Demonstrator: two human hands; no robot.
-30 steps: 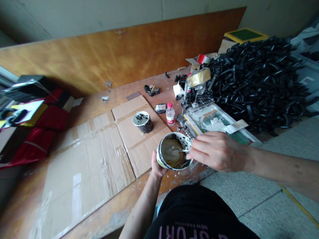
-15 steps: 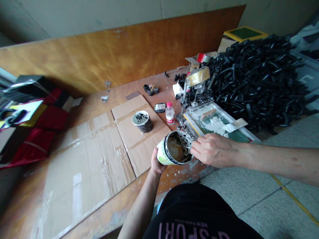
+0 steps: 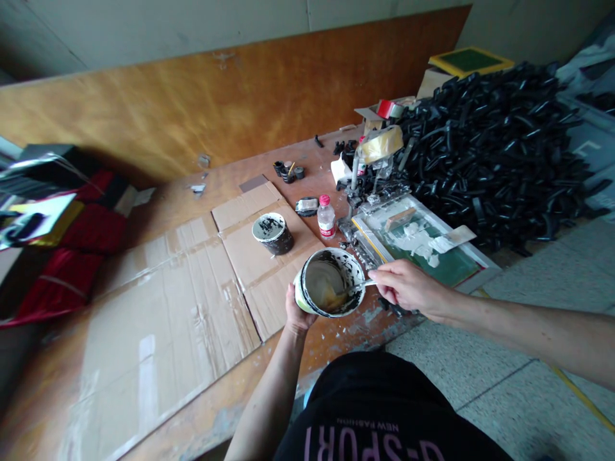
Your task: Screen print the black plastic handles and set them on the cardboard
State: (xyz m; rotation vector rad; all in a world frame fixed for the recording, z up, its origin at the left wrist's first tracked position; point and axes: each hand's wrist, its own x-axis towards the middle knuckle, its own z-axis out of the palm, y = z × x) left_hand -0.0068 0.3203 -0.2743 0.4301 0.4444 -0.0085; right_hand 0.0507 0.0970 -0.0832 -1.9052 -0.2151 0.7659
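My left hand is wrapped round the side of a paint tub, which tilts toward me over the table's front edge. Its rim and inner wall are smeared black and white, and greyish paint with a yellow-brown streak lies inside. Pinched in my right hand is the thin handle of a stirrer, whose far end dips into the paint and is hidden there. A second, dark tub with a blotched white top stands on the cardboard beyond.
A red-capped bottle stands behind the held tub. To the right lies a framed screen bearing white paint and a wooden block, before a big heap of black plastic parts. Red and black bundles sit at the left.
The tub has shifted slightly left and shows more of its inside. My right hand has drawn back a little from the rim, exposing more of the handle; the yellow-brown streak has moved lower.
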